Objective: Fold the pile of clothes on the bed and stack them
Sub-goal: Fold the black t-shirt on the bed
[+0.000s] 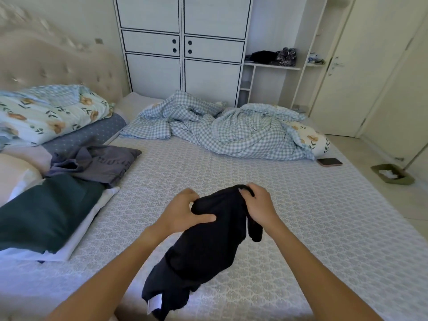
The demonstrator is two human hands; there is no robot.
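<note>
Over patterned bed sheet (301, 216), both hands (222, 209) gripping limp black garment (203, 246)

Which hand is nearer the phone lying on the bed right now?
Right. The right hand grips the black garment at mid-bed, with the phone beyond it toward the far right edge. The left hand holds the same garment farther left, so farther from the phone.

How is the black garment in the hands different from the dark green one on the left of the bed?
The black garment hangs bunched and unfolded, gripped by the left hand and right hand; the dark green garment lies flat and untouched on white cloth. A white label shows on the black one, none on the green. Both are dark and plain.
</note>
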